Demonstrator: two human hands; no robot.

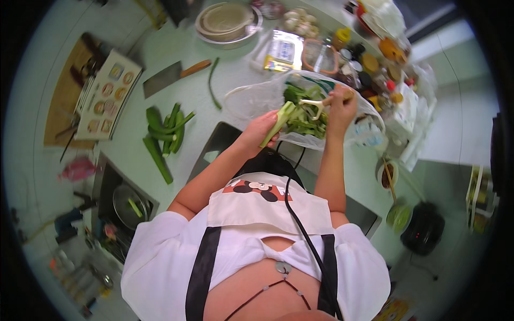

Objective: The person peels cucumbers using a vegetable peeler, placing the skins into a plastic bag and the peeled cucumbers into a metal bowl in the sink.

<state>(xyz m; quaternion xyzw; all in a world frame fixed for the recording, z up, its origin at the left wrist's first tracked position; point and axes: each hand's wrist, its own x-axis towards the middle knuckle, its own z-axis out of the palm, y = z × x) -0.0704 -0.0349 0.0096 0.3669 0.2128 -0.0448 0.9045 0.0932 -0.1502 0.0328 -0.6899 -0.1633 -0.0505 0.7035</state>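
Long pale-green vegetable stalk (pixel 282 120) is gripped by left hand (pixel 259 131), cream Y-shaped peeler (pixel 321 105) by right hand (pixel 342 104). Stalk judged light, stiff, slippery; best held at near end.

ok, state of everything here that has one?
Pale green stalk: tilted, in left hand
Peeler: in right hand
Clear bag: open, greens inside
Cleaver: lying flat, not held
Bowls: nested
Round vessel: uncovered, green piece inside
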